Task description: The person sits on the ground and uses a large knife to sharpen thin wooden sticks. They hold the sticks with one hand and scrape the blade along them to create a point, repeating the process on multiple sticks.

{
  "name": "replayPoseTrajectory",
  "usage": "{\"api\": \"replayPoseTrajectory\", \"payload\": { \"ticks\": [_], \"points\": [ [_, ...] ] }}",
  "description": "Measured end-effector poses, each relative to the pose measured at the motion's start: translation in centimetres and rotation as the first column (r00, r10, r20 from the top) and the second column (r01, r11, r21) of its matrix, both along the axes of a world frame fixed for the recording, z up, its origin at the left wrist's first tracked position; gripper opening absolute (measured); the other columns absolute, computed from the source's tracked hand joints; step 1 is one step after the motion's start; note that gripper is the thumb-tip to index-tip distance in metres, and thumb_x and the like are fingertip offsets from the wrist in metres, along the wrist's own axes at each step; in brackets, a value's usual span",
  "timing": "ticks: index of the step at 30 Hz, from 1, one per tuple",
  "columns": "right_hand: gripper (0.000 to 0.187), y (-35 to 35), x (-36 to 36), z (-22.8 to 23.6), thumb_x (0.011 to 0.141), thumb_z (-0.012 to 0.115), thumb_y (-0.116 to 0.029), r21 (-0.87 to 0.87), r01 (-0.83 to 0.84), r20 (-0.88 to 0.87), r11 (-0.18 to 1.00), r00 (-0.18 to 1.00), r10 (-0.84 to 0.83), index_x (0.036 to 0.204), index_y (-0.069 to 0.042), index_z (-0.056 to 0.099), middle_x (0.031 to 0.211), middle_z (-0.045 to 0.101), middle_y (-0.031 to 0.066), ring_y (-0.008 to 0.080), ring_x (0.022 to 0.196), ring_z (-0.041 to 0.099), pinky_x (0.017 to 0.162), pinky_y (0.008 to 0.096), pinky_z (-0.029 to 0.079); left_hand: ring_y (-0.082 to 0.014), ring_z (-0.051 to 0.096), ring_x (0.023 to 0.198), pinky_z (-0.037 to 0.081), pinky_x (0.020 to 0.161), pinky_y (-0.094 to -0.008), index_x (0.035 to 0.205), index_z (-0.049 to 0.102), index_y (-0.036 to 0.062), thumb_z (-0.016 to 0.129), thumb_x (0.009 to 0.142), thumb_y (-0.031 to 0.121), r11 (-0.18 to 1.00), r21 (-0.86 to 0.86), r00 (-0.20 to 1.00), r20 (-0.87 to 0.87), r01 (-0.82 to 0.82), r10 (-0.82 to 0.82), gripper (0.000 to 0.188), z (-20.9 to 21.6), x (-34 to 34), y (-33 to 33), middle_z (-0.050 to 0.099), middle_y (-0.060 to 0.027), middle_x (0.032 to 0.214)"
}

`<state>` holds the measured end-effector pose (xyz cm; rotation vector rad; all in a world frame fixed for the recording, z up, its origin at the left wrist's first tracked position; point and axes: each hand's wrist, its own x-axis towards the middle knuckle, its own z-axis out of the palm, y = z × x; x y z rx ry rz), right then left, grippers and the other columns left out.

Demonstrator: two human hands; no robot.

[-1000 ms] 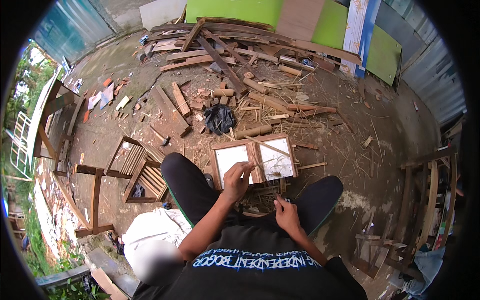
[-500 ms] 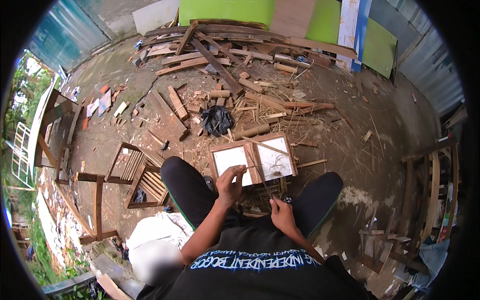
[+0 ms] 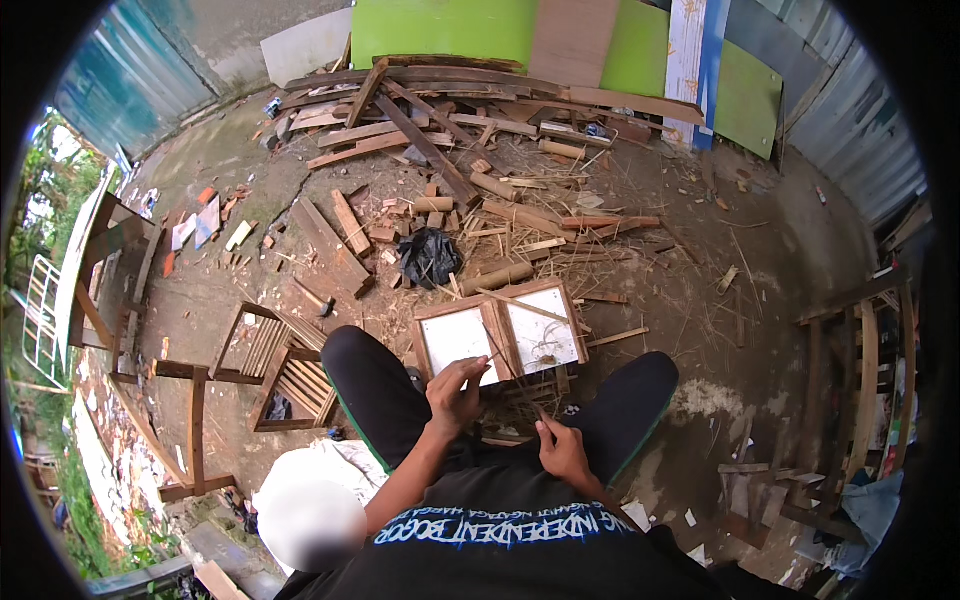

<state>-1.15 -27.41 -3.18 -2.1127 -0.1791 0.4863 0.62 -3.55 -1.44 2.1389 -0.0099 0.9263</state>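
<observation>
Fingertips of our left hand point(image 3: 455, 395) pinch a thin strip point(image 3: 495, 354), its long axis slanting ahead and rightward, while our right hand point(image 3: 563, 447) closes around a slim dark piece point(image 3: 540, 411) aimed ahead and left; we cannot tell its kind. Just beyond both hands, we see a framed panel point(image 3: 455, 340) of brown wood and smooth white board, lengthwise left to right. Farther ahead lie a crumpled black bag point(image 3: 430, 258) and a rounded brown cylinder point(image 3: 497, 279).
</observation>
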Motion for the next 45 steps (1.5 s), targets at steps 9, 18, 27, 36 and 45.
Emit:
{"api": "replayPoseTrajectory", "payload": {
  "ticks": [9,18,27,36,45],
  "points": [
    [0.032,0.4,0.2,-0.8,0.105,0.059,-0.025,-0.034,-0.002,0.015,0.999,1.000,0.002,0.126,-0.005,0.072,0.091,0.068,0.0320,0.0495,0.092,0.067,0.074,0.0525,0.055,-0.0257,0.078,0.083,0.062,0.071,-0.0321,0.106,0.074,0.0016,0.079,0.083,-0.012,1.000,-0.015,1.000,0.008,-0.005,0.005,0.027,0.1,-0.4,0.9,0.079,-0.0134,0.094],
    [0.034,-0.8,1.1,-3.1,0.106,0.057,-0.028,-0.144,-0.016,-0.076,0.989,0.997,0.005,0.131,-0.007,0.069,0.098,0.069,0.0307,0.0496,0.099,0.066,0.081,0.0544,0.055,-0.0254,0.078,0.082,0.061,0.071,-0.0325,0.108,0.075,0.0020,0.079,0.082,-0.013,1.000,-0.021,1.000,0.014,-0.005,0.005,0.030,-0.3,-0.4,0.9,0.079,-0.0140,0.093],
    [0.035,-0.5,1.6,-2.7,0.106,0.057,-0.031,-0.223,-0.006,-0.184,0.975,0.982,-0.036,0.126,-0.007,0.071,0.103,0.070,0.0304,0.0515,0.105,0.065,0.088,0.0542,0.054,-0.0231,0.079,0.088,0.063,0.077,-0.0322,0.103,0.073,-0.0024,0.077,0.086,-0.011,0.995,-0.081,0.998,-0.018,-0.062,0.061,0.019,-1.6,-1.1,1.5,0.079,-0.0144,0.094],
    [0.036,-1.3,4.1,-3.2,0.105,0.064,-0.034,0.133,0.272,-0.015,0.953,0.962,-0.273,0.112,0.001,0.073,0.069,0.067,0.0177,0.0267,0.060,0.068,0.058,0.0402,0.053,-0.0221,0.073,0.099,0.066,0.089,-0.0403,0.112,0.064,-0.0064,0.068,0.103,0.007,0.461,-0.885,0.997,-0.036,-0.067,0.074,0.017,1.9,4.1,4.7,0.074,-0.0173,0.109],
    [0.039,-0.2,10.4,10.7,0.111,0.057,-0.033,0.751,0.404,-0.141,0.522,0.871,-0.471,0.122,0.004,0.062,0.073,0.056,0.0035,0.0099,0.045,0.050,0.040,0.0282,0.041,-0.0215,0.072,0.104,0.065,0.092,-0.0424,0.113,0.062,-0.0008,0.067,0.104,0.009,0.360,-0.888,0.958,0.248,0.285,-0.148,0.014,8.6,10.4,2.6,0.073,-0.0144,0.111]
  ]
}}
